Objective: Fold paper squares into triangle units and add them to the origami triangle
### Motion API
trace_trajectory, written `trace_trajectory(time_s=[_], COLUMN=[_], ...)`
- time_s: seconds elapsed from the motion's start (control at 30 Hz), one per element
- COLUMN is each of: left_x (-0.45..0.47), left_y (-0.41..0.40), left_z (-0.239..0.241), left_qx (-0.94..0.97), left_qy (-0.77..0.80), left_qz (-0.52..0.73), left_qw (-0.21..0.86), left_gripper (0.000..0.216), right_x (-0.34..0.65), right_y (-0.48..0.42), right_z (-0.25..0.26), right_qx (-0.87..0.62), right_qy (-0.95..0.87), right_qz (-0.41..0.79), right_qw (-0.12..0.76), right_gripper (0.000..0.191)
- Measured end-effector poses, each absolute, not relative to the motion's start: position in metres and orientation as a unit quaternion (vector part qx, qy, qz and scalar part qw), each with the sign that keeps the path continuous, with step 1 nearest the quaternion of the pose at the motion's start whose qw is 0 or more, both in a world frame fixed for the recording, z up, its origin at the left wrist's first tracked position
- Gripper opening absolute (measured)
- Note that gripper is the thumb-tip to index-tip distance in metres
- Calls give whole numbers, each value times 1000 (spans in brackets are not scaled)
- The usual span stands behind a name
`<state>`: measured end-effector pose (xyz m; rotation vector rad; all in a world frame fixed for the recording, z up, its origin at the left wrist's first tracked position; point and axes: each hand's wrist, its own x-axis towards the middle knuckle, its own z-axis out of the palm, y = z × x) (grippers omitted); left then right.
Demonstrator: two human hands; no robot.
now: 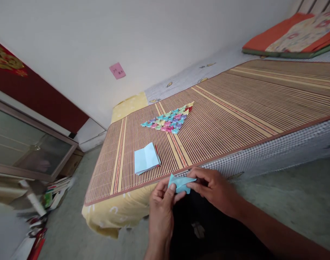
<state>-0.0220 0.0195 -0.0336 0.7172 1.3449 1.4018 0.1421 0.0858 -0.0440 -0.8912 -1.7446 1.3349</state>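
Soft, rather dim, even light covers the striped mat (221,108); its source cannot be told. Beyond the mat, the pale wall (159,39) looks flat grey. At its near edge, the folded blue paper (179,183) stays legible above nearly black clothing (221,234). Left of it, clutter (56,189) smears, stretched by wide-angle distortion.

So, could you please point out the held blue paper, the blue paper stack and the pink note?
Held blue paper (181,183): head view, middle of its visible surface.
Blue paper stack (146,159): head view, middle of its top.
Pink note (117,70): head view, its centre.
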Motion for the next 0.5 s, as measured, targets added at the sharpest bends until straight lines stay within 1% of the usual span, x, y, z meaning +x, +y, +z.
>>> trace_trajectory(time_s=[0.1,0.2,0.37,0.5], left_x=[-18,-16,-16,-15], left_y=[20,18,15,15], left_z=[-35,-37,-36,-35], left_qx=[301,341,347,356], left_qy=[566,586,588,574], left_qz=[616,595,571,561], left_qw=[457,431,456,479], left_gripper=[29,27,34,32], right_x=[141,140,142,141], right_y=[84,83,85,85], right_z=[-46,-47,-49,-47], right_qx=[-342,-340,-316,-272], right_qy=[-680,-691,-706,-711], right_qz=[527,509,462,450], right_qw=[378,384,433,466], right_gripper=[14,13,10,10])
